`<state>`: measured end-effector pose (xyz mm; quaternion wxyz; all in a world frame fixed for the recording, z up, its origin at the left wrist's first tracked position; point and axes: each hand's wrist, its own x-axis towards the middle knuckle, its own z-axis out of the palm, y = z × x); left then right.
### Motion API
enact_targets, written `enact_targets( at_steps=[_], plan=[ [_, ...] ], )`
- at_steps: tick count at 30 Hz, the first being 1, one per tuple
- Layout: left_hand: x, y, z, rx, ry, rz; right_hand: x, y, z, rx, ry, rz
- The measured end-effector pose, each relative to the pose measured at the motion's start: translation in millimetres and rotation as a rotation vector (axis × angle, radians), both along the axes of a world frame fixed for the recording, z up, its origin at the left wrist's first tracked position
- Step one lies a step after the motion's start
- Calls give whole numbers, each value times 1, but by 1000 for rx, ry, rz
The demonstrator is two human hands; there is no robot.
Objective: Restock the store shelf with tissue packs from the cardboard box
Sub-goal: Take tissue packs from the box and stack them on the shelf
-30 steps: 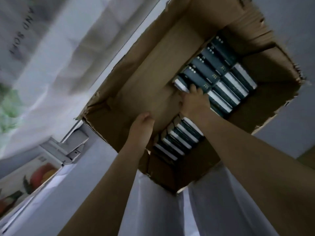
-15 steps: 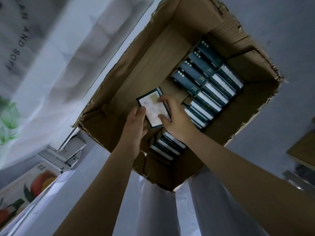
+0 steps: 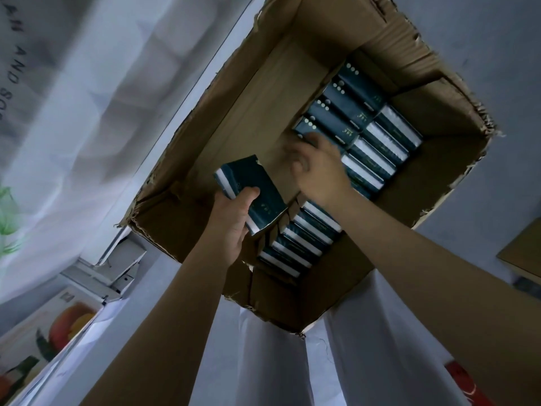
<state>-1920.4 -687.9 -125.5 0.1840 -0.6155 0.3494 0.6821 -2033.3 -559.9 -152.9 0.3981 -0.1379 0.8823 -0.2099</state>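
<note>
Centrally, torn cardboard box [image 3: 263, 118], open at the top. Left of the box, pale plastic wrap [image 3: 87, 112] with dark lettering. Inside the box, along its right side, rows of dark tissue packs [image 3: 377, 148] standing on edge, white stripes showing. Reaching into the box from below, right hand [image 3: 319, 174], motion-blurred, fingertips at the nearest pack of the far row; grip impossible to tell. Over the box's bare left half, left hand [image 3: 231, 221], fingers and thumb curled round a single tissue pack [image 3: 263, 186], tilted, clear of the rows.
</note>
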Motion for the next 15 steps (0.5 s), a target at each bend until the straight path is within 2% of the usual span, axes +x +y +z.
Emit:
enact_targets(
  at_steps=[3, 5, 8, 11, 13, 15],
  plan=[
    [3, 1, -7, -22, -32, -10, -15, 10, -20, 275, -9, 168],
    [5, 0, -8, -13, -39, 3, -18, 15, -30, 356, 8, 216],
    [9, -1, -8, -1, -50, 21, -20, 16, -38, 355, 51, 205],
    [13, -2, -2, 11, -12, 25, -18, 15, -38, 396, 90, 319],
    [15, -4, 7, 7, -6, -10, -15, 16, -32, 309, 144, 303],
    [15, -5, 21, -7, -22, -29, -8, 15, -15, 100, 149, 133]
  ],
)
